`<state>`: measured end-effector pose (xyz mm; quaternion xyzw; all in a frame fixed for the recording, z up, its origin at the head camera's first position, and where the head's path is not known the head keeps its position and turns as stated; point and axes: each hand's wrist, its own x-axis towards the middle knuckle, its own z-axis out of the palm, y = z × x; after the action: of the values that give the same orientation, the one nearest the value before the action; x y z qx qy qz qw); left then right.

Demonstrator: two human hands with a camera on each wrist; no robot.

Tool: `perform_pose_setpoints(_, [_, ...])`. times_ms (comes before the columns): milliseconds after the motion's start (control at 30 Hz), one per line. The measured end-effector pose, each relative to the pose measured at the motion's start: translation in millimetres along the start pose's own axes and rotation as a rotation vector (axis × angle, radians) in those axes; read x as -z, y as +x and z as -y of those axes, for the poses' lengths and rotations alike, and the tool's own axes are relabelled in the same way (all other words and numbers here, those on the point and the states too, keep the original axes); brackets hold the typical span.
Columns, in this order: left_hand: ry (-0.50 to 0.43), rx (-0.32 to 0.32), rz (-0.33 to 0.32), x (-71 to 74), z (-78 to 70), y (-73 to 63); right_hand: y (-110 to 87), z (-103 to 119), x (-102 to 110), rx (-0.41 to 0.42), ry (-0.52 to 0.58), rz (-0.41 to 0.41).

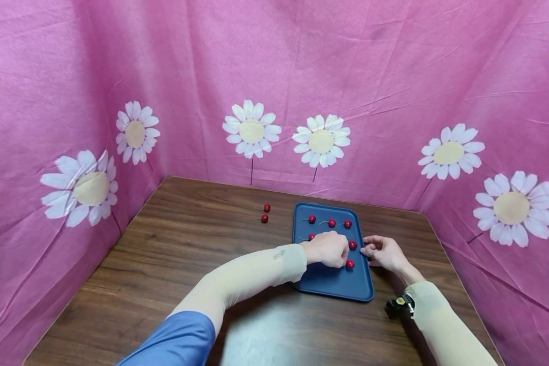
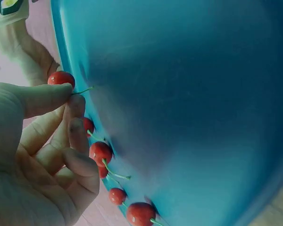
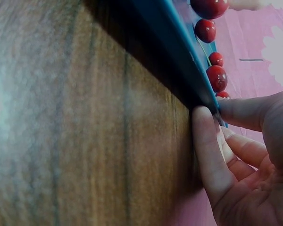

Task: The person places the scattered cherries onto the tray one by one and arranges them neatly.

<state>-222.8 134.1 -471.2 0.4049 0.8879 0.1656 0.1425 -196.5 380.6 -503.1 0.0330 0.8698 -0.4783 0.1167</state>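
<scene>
A blue tray (image 1: 334, 290) lies on the wooden table with several red cherries on it, their thin stems pointing mostly left. Over the tray is my left hand (image 1: 330, 249), holding a cherry (image 2: 61, 80) between thumb and forefinger by its green stem. That cherry (image 1: 349, 265) shows at the tray's right side in the head view. Beyond it stand other cherries, such as one (image 1: 353, 245) near the right rim. My right hand (image 1: 386, 253) pinches the tray's right rim, thumb inside and forefinger outside in the right wrist view. The left hand partly hides the tray's middle.
Two more cherries, one (image 1: 267, 208) behind the other (image 1: 264, 218), lie on the table (image 1: 187, 254) left of the tray. A pink curtain (image 1: 274, 61) with white daisies encloses the table's back and sides.
</scene>
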Motion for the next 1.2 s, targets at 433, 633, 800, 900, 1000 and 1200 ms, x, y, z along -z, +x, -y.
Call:
perform_pose_setpoints(433, [0.037,0.096,0.035,-6.0,-18.0,3.9,-0.6,0,-1,0.005,0.014,0.010])
perform_pose_setpoints(633, [0.014,0.137,0.031,-9.3,-23.4,5.3,-0.4,0,0,0.002,0.023,0.003])
perform_pose_setpoints(800, [0.011,0.146,0.030,-9.8,-24.4,4.4,0.3,0,0,-0.001,0.021,0.003])
perform_pose_setpoints(900, [-0.001,0.135,0.033,-9.6,-22.7,3.5,0.5,0,0,-0.009,0.009,-0.001])
perform_pose_setpoints(1000, [-0.014,0.124,0.032,-9.3,-21.8,1.3,0.7,-1,0,-0.011,-0.005,-0.002])
perform_pose_setpoints(1200, [-0.022,0.113,0.026,-9.1,-20.4,-0.7,1.5,-2,0,-0.005,0.000,-0.002])
